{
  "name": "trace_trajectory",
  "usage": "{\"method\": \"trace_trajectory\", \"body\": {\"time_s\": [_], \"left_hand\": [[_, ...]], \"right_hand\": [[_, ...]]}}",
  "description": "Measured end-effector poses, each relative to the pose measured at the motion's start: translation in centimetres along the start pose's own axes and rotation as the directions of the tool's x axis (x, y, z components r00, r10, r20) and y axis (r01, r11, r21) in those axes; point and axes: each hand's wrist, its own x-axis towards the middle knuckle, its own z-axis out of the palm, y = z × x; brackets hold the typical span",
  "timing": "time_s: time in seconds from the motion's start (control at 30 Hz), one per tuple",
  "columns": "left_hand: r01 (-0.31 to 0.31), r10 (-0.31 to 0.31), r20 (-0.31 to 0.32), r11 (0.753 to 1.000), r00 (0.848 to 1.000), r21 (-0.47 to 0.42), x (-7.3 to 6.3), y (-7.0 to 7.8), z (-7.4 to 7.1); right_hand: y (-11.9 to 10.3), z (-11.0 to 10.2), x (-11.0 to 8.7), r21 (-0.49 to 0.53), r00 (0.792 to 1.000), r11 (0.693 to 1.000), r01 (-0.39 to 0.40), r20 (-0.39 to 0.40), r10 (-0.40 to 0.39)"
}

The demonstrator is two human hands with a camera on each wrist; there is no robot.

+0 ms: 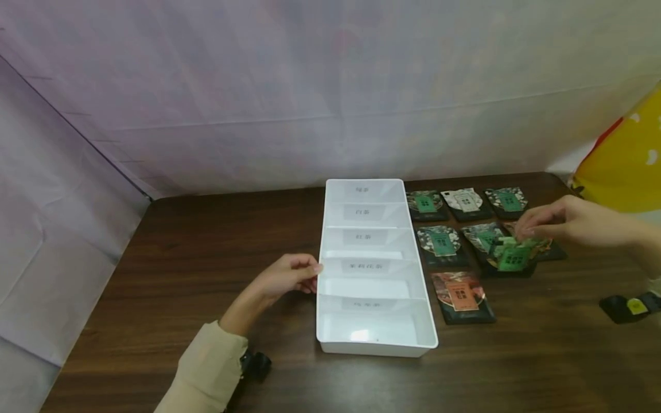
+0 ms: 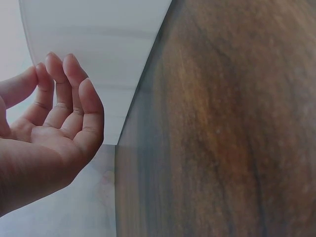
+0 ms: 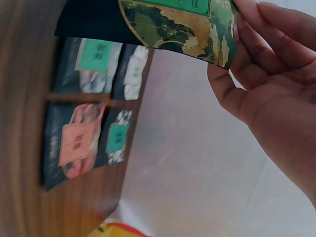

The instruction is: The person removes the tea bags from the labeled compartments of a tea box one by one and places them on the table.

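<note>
A white tray (image 1: pixel 377 349) with labelled compartments stands upright at mid-table. My left hand (image 1: pixel 290 275) pinches its left rim, thumb and index fingertip meeting at the edge in the left wrist view, the other fingers beside the wall. On the right, my right hand (image 1: pixel 570 223) grips a dark packet with a green label (image 1: pixel 513 258) by its edge, raised over other packets. The right wrist view shows this held packet (image 3: pixel 168 22) with leaf artwork, fingers and thumb on its end. An orange-labelled packet (image 1: pixel 463 296) lies nearest the tray's front right.
Flat packets lie in rows right of the tray, among them a white-labelled packet (image 1: pixel 466 202) and a green-labelled packet (image 1: pixel 441 244). One reddish packet (image 1: pixel 556 250) is partly covered. A pale cloth wall (image 1: pixel 289 103) rises behind the brown table (image 1: pixel 206 241). Yellow cloth (image 1: pixel 627 166) hangs far right.
</note>
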Motion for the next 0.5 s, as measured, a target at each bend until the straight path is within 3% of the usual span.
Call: {"method": "trace_trajectory", "body": {"time_s": [0.2,0.3,0.5], "left_hand": [[-0.002,0.002,0.001,1.0,1.0,-0.003,0.0,-0.1,0.0],[-0.003,0.003,0.001,1.0,1.0,0.0,0.0,-0.1,0.0],[-0.002,0.002,-0.001,1.0,1.0,-0.003,0.1,-0.2,0.0]], "right_hand": [[1.8,0.5,-1.2,0.025,0.992,0.997,-0.076,0.103,0.073],[2.7,1.1,-1.6,0.092,0.986,0.994,-0.052,0.16,0.037],[4.5,2.6,-2.0,0.181,0.987,0.983,0.03,0.152,-0.058]]}}
